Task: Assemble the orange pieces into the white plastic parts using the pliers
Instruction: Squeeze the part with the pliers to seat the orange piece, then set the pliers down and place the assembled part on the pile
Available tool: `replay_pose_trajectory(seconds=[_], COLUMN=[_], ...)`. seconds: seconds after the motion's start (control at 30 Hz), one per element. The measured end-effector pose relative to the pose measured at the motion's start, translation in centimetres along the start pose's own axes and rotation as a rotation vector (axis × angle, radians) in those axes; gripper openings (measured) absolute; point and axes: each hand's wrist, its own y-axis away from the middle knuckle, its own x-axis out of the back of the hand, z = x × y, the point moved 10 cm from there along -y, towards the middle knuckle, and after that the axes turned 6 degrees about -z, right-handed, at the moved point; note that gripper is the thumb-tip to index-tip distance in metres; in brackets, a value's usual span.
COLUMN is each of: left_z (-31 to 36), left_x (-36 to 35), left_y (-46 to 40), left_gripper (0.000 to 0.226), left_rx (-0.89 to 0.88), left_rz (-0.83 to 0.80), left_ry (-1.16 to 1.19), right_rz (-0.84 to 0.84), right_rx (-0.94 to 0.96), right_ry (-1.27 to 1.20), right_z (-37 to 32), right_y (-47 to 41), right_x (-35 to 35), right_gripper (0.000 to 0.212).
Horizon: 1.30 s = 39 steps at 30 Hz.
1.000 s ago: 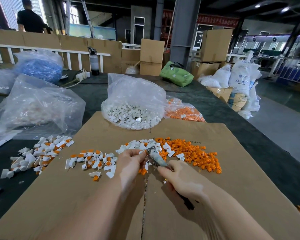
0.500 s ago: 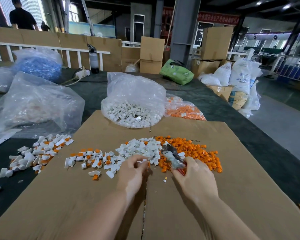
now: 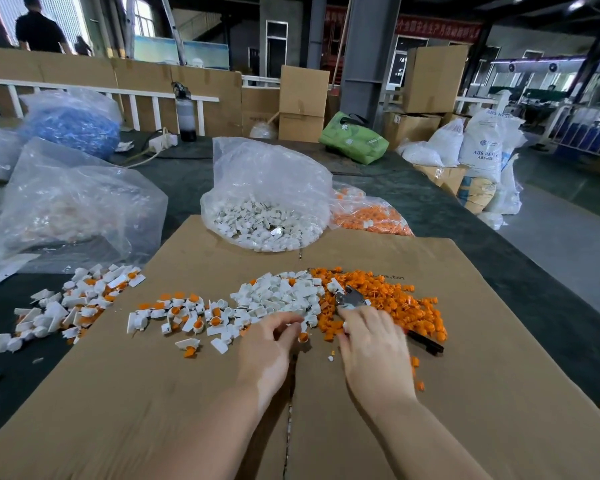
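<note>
Looking down from the head view, the right hand (image 3: 374,344) has swung the pliers (image 3: 350,299) away from the middle of the cardboard sheet (image 3: 482,341) and out to the heap of orange pieces (image 3: 406,306), where a second ago the tool's nose sat between the two hands over the seam. The fingers are curled round the handles, whose dark ends stick out past the hand on the right; the metal head rests at the edge of the orange heap, and whether its jaws are parted or pressed together I cannot tell. The left hand (image 3: 271,344) has stayed at the near edge of the white plastic parts (image 3: 278,296), its fingertips bent down and seemingly pinching a small white part with an orange insert — too small to be sure. To the left lie finished white-and-orange assemblies (image 3: 187,317), a scattered row on the sheet and more on the dark table (image 3: 568,289) beyond. The swing suggests one pressing is over and the next orange piece is being fetched — much loose stock remains, so the job is mid-run.
</note>
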Motion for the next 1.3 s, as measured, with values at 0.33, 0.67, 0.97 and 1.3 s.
replay_pose_trajectory(seconds=[0.33,0.67,0.97,1.3], left_z=[1.0,2.2,2.4,2.2], left_x=[-0.4,-1.1,-1.4,-1.2], left_y=[1.2,1.5,1.7,1.7], left_gripper=[0.035,0.028,0.033,0.032], left_rx=[-0.071,-0.192,-0.221,-0.196], left_rz=[-0.113,-0.105,-0.092,-0.096], left_ry=[-0.052,-0.204,-0.264,-0.271], right_rz=[-0.051,-0.088,-0.057,-0.076], right_rx=[0.053,-0.008,0.119,0.1], right_ry=[-0.415,-0.526,-0.45,-0.431], right_z=[-2.6,-1.8,-3.4,-3.3], right_y=[0.2,0.6,0.7,0.8], right_x=[-0.9,-1.0,-0.4,-0.7], right_gripper=[0.016,0.015,0.004,0.006])
